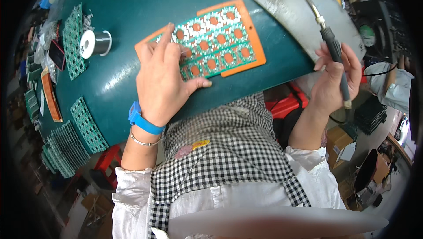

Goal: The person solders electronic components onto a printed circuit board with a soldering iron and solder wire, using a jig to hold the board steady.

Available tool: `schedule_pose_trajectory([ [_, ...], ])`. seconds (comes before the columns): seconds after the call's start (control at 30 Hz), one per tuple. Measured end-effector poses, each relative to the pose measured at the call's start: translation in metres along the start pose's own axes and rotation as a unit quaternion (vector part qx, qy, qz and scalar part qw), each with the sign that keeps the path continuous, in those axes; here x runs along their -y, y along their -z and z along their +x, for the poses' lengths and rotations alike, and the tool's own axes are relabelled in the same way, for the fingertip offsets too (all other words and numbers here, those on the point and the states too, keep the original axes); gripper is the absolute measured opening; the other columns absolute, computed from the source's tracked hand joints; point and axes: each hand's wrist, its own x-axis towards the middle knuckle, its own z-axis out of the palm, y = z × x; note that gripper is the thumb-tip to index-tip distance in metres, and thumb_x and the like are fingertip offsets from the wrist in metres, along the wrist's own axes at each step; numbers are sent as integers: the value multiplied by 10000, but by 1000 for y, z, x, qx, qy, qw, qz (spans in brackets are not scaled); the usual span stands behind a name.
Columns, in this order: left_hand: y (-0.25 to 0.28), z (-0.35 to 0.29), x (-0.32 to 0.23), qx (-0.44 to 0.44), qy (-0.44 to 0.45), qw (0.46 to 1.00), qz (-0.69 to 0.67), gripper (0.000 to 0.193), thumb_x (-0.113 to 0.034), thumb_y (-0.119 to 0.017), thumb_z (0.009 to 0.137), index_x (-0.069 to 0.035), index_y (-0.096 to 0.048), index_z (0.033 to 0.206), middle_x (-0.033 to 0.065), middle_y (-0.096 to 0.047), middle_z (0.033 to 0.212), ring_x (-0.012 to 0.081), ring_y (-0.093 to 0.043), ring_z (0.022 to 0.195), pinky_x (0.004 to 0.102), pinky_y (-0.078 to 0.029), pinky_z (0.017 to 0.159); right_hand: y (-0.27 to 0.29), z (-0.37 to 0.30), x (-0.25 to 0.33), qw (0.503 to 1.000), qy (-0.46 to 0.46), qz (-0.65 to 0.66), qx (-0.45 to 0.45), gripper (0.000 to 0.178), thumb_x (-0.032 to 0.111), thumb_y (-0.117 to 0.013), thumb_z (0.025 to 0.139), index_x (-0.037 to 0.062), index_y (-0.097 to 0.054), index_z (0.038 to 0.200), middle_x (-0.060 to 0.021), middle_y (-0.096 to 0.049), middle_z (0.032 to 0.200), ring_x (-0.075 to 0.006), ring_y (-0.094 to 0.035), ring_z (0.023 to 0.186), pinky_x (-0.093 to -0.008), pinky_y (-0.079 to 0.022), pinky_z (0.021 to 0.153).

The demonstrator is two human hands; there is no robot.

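Observation:
In front of me a green circuit-board panel [212, 40] with several rings of parts lies in an orange tray [254, 40]. My left hand [161, 71], wearing a blue wristband, rests over the panel's left end. Its thumb is spread away along the near edge and one finger reaches up; the other fingers are bent, their tips partly hidden against the panel. To the right, my right hand [337, 74] is closed around the dark handle of a soldering iron [331, 40]. The iron's metal tip points up and away, over a grey metal plate [282, 1], apart from the panel.
A solder wire spool [96, 44] stands left of the panel on the green tabletop [128, 1]. More board panels [72, 40] lie farther left, with a stack of panels [66, 148] at the lower left. Red stools [288, 102] sit under the table edge. A black cable [381, 72] runs at the right.

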Motion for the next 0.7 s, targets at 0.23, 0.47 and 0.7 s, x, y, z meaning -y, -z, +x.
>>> schedule_pose_trajectory([
  [0.23, -4, 17, 15, 97, -18, 995, 22, 1212, -353, -963, 390, -43, -423, 1430, 236, -482, 1440, 416, -492, 1169, 457, -454, 1026, -60, 100, -9, 992, -29, -65, 100, 314, 232, -569, 1028, -29, -633, 1191, -173, -738, 974, -137, -690, 744, -203, -454, 595],
  [0.47, 15, 17, 7, 51, -9, 998, 43, 1177, -375, -951, 430, -17, -427, 1421, 205, -500, 1419, 397, -508, 1159, 466, -483, 988, -89, 214, -111, 959, 137, -243, 51, 225, 253, -742, 837, 92, -676, 980, -96, -723, 821, -239, -708, 772, -348, -539, 724],
  [0.7, 89, -55, 20, -104, 71, 990, 56, 1112, -347, -965, 416, 13, -494, 1358, 202, -525, 1387, 391, -531, 1087, 446, -497, 924, -95, 229, -153, 938, 53, -339, 48, 293, 268, -789, 772, 90, -644, 955, -139, -712, 869, -344, -687, 851, -399, -525, 792],
])
